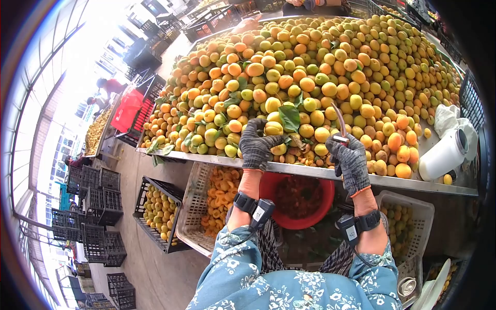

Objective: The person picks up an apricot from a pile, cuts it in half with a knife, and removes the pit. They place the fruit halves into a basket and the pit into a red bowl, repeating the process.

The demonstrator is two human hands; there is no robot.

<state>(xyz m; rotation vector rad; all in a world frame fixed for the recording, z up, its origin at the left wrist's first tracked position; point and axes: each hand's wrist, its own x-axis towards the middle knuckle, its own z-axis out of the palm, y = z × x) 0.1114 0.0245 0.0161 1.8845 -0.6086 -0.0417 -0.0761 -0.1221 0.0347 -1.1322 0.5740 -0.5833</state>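
A heap of yellow-orange apricots [310, 62] with some green leaves [290, 118] covers the metal-edged table in front of me. My left hand [255, 147], in a grey knit glove, is at the heap's near edge, its thumb and fingers closed about a yellow apricot [274, 128]. My right hand [351, 163], gloved alike, is closed on the handle of a small curved knife [340, 120], whose blade points up and away over the fruit. Below the table edge, between my arms, a red basin [328, 206] holds dark scraps.
A pale crate [187, 206] of opened apricots and a black crate [139, 201] of whole ones stand left below the table. A white jar [443, 155] lies tilted at the table's right end. Another crate [426, 217] is lower right. Black crates [95, 240] are stacked far left.
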